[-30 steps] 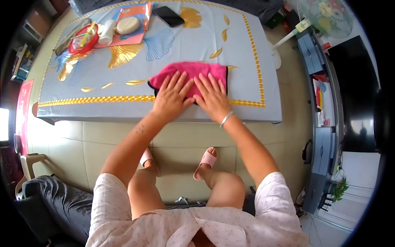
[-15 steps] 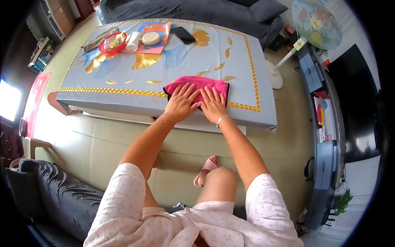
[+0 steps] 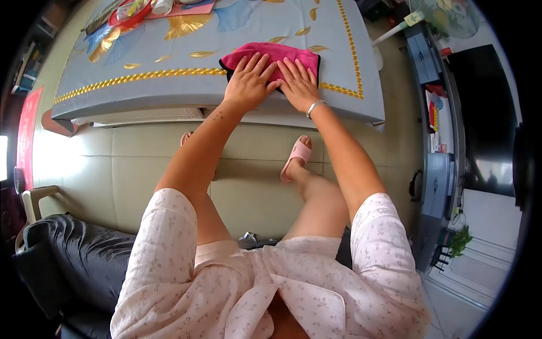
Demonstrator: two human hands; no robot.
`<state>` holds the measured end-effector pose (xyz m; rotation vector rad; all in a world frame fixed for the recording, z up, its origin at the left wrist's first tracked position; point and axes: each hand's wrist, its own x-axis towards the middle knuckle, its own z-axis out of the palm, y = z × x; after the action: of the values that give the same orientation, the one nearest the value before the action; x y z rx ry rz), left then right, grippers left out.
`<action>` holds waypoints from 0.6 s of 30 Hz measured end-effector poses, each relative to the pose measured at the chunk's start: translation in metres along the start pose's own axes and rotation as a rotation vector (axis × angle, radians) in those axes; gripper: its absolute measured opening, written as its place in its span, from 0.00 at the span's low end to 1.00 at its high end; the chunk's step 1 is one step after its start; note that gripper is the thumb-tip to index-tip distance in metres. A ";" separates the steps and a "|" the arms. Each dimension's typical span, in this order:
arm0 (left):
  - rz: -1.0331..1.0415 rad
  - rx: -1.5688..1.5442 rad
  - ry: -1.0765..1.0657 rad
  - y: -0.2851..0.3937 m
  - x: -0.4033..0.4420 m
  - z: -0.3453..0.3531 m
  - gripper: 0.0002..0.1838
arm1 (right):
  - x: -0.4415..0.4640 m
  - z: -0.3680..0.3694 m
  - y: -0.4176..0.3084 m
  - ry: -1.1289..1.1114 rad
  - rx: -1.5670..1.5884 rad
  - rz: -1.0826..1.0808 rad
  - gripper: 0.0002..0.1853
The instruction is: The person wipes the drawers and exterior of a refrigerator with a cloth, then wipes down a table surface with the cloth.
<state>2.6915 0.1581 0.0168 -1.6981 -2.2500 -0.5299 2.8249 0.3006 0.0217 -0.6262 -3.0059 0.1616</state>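
Note:
A pink cloth (image 3: 270,52) with a black edge lies folded on the table (image 3: 164,87), by its near edge and right of the middle. My left hand (image 3: 249,83) rests flat on the cloth's left part, fingers spread. On its right part lies my right hand (image 3: 299,85), also flat with the fingers apart and a silver bracelet at the wrist. The two thumbs come close together. Under the palms the cloth is hidden.
A red basket (image 3: 131,17) with small items stands at the table's far left, beside a white cup (image 3: 162,7). To the right are a fan's white pole (image 3: 389,37) and a low cabinet (image 3: 437,183). A dark sofa (image 3: 84,254) is at the lower left.
The view has tilted up and then down again, shifting the table in the frame. Both hands stay flat on the pink cloth. The left foot has shifted on the floor.

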 end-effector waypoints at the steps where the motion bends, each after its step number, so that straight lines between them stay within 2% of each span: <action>1: 0.005 0.007 0.003 0.000 0.003 -0.001 0.34 | 0.001 -0.001 0.000 0.008 0.003 0.000 0.31; 12: -0.048 -0.116 0.031 0.005 0.003 -0.014 0.29 | -0.007 -0.004 -0.006 0.086 -0.015 -0.039 0.32; 15: -0.089 -0.156 0.026 0.005 0.002 -0.012 0.28 | -0.002 -0.015 -0.007 0.177 0.020 -0.054 0.29; 17: -0.127 -0.206 0.066 0.008 0.004 -0.011 0.27 | 0.005 -0.041 -0.009 0.118 0.113 -0.032 0.22; 18: -0.142 -0.213 0.058 0.008 0.004 -0.006 0.27 | 0.016 -0.038 -0.003 0.232 0.132 -0.067 0.15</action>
<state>2.6976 0.1609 0.0244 -1.5999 -2.3554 -0.8677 2.8126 0.3072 0.0600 -0.4936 -2.7619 0.2613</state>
